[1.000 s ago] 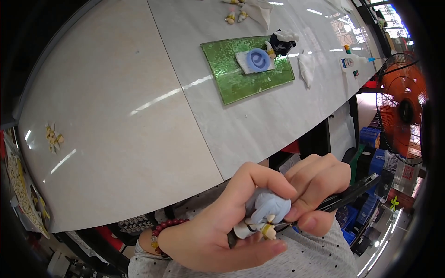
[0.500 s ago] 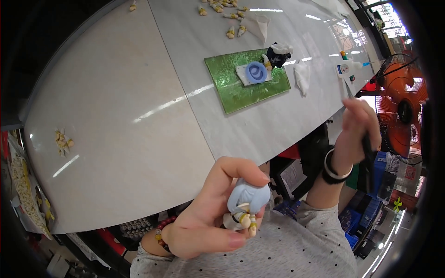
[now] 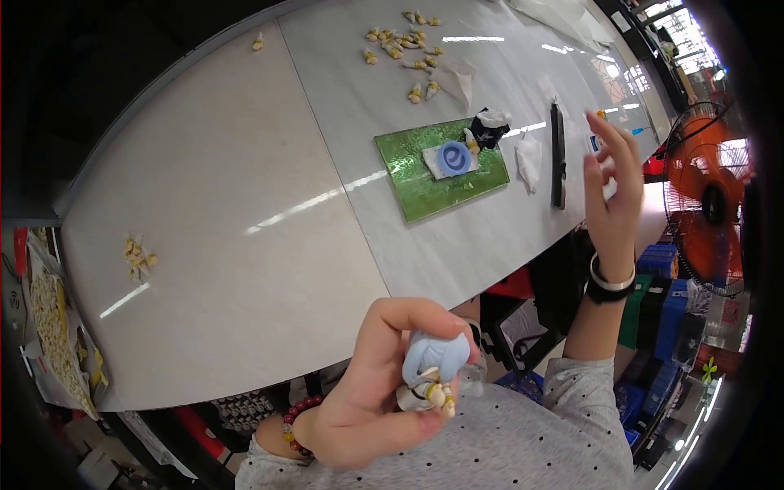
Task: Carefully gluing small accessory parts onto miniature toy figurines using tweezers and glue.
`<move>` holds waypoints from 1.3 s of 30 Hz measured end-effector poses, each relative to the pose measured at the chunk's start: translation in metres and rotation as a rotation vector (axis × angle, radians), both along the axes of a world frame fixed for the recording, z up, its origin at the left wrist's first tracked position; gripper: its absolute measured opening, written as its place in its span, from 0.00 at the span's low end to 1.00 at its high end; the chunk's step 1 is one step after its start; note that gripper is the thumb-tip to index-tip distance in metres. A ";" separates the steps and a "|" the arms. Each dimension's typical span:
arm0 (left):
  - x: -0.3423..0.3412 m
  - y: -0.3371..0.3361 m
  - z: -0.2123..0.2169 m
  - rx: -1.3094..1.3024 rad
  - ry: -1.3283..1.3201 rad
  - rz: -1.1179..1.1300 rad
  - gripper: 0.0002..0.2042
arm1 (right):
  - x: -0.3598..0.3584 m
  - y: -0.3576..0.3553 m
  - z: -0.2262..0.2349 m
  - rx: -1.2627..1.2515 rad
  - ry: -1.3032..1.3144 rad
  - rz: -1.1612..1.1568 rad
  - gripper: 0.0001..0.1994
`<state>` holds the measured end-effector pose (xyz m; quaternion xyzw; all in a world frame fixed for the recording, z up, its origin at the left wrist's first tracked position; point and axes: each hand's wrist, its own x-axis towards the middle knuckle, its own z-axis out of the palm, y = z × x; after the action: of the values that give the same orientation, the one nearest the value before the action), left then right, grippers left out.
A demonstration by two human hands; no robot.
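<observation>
Right of green board (image 3: 418,194), outstretched right hand (image 3: 616,192), fingers half-open, empty; in front, cupped left hand (image 3: 367,398), fingers round figurine (image 3: 438,357).

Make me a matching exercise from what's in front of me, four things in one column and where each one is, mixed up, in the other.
Column one
1. Small figurine with pale-blue hair
2. Long, thin black tool
3. Round blue cup-like piece
4. Round orange fan

Column two
A. On a flat white pad upon the rectangular green board
B. At the far right, past the pale glossy table
C. Lying between a crumpled white scrap and the right hand
D. Held in the left hand

Pairs: 1-D, 2-C, 3-A, 4-B
</observation>
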<state>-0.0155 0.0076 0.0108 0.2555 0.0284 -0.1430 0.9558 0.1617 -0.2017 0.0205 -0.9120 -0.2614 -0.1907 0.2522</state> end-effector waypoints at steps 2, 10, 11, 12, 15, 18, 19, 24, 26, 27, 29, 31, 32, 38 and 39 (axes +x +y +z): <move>0.002 -0.002 0.007 -0.018 0.004 0.002 0.30 | -0.034 0.004 0.006 0.336 0.043 0.209 0.09; 0.010 -0.013 0.011 -0.051 -0.030 0.032 0.43 | -0.096 0.043 0.001 0.631 0.964 0.693 0.14; 0.011 -0.013 0.011 -0.023 -0.118 -0.029 0.41 | -0.099 0.043 -0.001 0.700 1.024 0.682 0.13; 0.011 -0.013 0.014 0.038 -0.103 -0.047 0.41 | -0.101 0.044 -0.004 0.704 1.020 0.679 0.13; 0.007 -0.021 0.002 0.229 -0.329 -0.009 0.42 | -0.108 0.045 -0.009 0.808 1.076 0.626 0.09; 0.011 -0.021 0.002 0.366 -0.399 0.024 0.43 | -0.114 0.047 -0.003 1.053 1.316 0.542 0.06; 0.013 -0.021 0.003 0.504 -0.457 0.030 0.44 | -0.117 0.045 -0.002 1.055 1.316 0.540 0.06; 0.009 -0.021 0.006 0.543 -0.325 0.051 0.45 | -0.120 0.039 -0.007 1.233 1.498 0.535 0.05; 0.009 -0.024 0.005 0.467 -0.276 0.060 0.45 | -0.120 0.038 -0.007 1.225 1.537 0.559 0.05; 0.009 -0.025 0.005 0.467 -0.274 0.060 0.45 | -0.119 0.039 -0.007 1.237 1.506 0.561 0.05; 0.010 -0.025 0.004 0.475 -0.296 0.082 0.45 | -0.119 0.039 -0.008 1.252 1.473 0.562 0.05; 0.010 -0.026 0.005 0.497 -0.278 0.101 0.44 | -0.118 0.037 -0.010 1.245 1.558 0.549 0.06; 0.010 -0.026 0.005 0.519 -0.262 0.121 0.44 | -0.117 0.038 -0.009 1.247 1.559 0.550 0.06; 0.012 -0.020 -0.002 0.979 -0.468 0.176 0.52 | -0.114 0.045 -0.009 1.205 1.530 0.559 0.11; 0.011 -0.019 0.000 0.985 -0.470 0.175 0.52 | -0.113 0.044 -0.012 1.209 1.528 0.565 0.11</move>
<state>-0.0046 -0.0118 0.0111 0.6942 -0.1007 0.0282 0.7122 0.0490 -0.1574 0.0086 -0.4143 -0.0957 0.4098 0.8070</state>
